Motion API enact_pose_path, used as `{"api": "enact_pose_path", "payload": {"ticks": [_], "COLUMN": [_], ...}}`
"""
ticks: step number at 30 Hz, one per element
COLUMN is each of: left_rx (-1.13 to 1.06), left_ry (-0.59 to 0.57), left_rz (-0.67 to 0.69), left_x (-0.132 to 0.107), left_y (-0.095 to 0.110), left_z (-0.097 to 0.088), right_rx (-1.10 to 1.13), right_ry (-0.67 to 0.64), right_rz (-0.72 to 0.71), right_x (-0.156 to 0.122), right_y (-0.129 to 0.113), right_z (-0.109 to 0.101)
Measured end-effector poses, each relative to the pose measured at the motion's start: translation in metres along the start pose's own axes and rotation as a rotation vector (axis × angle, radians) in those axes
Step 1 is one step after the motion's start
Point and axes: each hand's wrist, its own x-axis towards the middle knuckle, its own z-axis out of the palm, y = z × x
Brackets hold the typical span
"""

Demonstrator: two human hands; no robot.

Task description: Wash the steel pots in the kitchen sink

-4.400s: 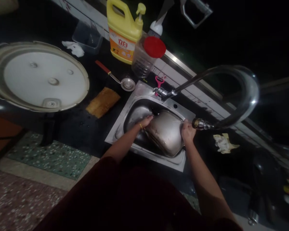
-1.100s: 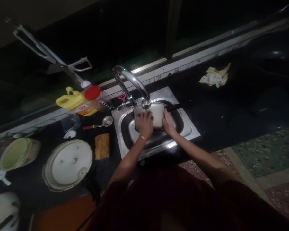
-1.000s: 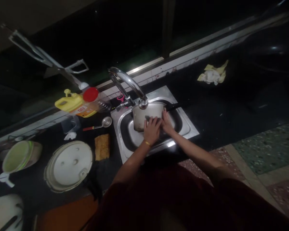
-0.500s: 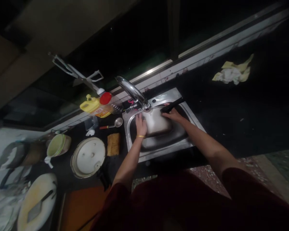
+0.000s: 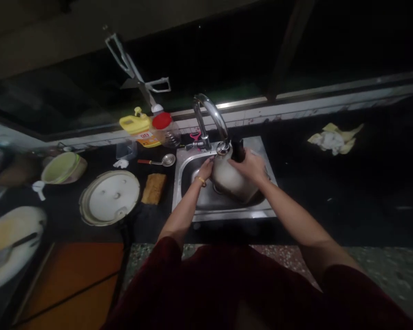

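Note:
A metal pressure cooker pot (image 5: 232,181) is tilted in the steel sink (image 5: 186,181), its outer side facing me and its mouth toward the curved tap (image 5: 215,112). My right hand (image 5: 250,166) is closed around the pot near its black handle (image 5: 238,151). On the pot's left side, my left hand (image 5: 205,169) grips near the rim, its fingertips partly hidden. The inside of the pot is out of sight. A pressure cooker lid (image 5: 115,197) lies underside up on the black counter to the left.
Between lid and sink sit a brown sponge-like block (image 5: 153,188) and a ladle (image 5: 158,161). Behind them stand a yellow jug (image 5: 140,129) and a red-capped jar (image 5: 162,123). A crumpled cloth (image 5: 335,139) lies right; a green-rimmed bowl (image 5: 64,168) and a white plate (image 5: 30,217) are left.
The pot has turned and tipped in the sink, its black handle now pointing up toward the tap. Both hands have stayed on it. My view has rotated and levelled.

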Motion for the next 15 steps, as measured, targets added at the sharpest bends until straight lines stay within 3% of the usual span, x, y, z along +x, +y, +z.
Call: {"api": "enact_pose_path", "payload": {"ticks": [2,5,7,9,11,13,15], "left_rx": [0.015,0.167,0.227,0.169,-0.008,-0.236,-0.392], "left_ry": [0.074,0.128,0.118,0.120,0.103,0.015,0.107], "left_rz": [0.106,0.376,0.467,0.389,0.181,0.003,-0.038], "left_x": [-0.022,-0.071,-0.081,-0.059,-0.019,0.011,0.009], "left_y": [0.013,0.038,0.046,0.042,0.027,0.009,-0.003], "left_z": [0.017,0.045,0.052,0.042,0.025,0.015,0.024], "right_rx": [-0.051,-0.089,-0.102,-0.113,-0.119,-0.122,-0.106], "right_ry": [-0.039,-0.059,-0.049,-0.027,0.008,0.050,0.086], "right_rz": [0.027,0.065,0.093,0.121,0.146,0.170,0.183], "right_x": [0.011,0.020,0.018,0.012,0.005,0.001,-0.001], "right_y": [-0.008,-0.012,-0.010,-0.007,-0.004,0.000,0.005], "right_z": [-0.008,-0.014,-0.015,-0.013,-0.010,-0.006,-0.002]}}
